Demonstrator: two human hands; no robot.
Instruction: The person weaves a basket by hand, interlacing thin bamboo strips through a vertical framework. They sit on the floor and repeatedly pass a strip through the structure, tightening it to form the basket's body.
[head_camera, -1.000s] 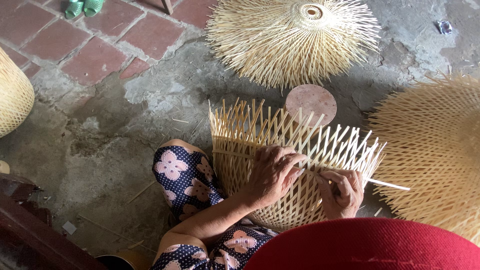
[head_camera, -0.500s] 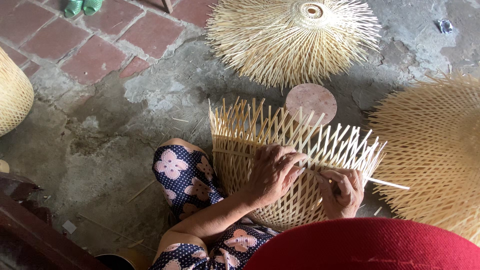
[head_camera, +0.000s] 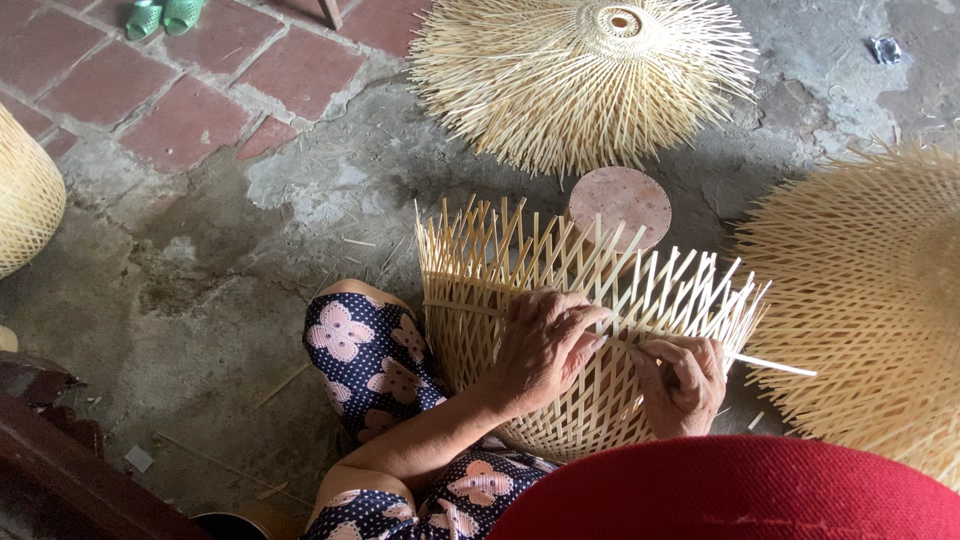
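Both grips (head_camera: 545, 350) (head_camera: 685, 380) on half-woven bamboo basket (head_camera: 590, 300)

Bare floor (head_camera: 200, 290) lies open leftward; woven baskets (head_camera: 860, 300) crowd the right, seemingly touching the upright splints (head_camera: 600, 270).

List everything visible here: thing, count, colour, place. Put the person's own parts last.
half-woven bamboo basket: 1, pale straw, centre, against the knee, loose spokes pointing up
loose bamboo strip: 1, pale, sticking out right of the basket rim
unfinished woven pieces: 2, straw; one top centre, one at right edge
finished basket: 1, straw, left edge
round disc: 1, pinkish, on the ground behind the basket
sandals: 1 pair, green, top left
brick paving: reddish, upper left
red hat brim: 1, bottom right
left hand: on the basket rim
right hand: fingers pinching the strip
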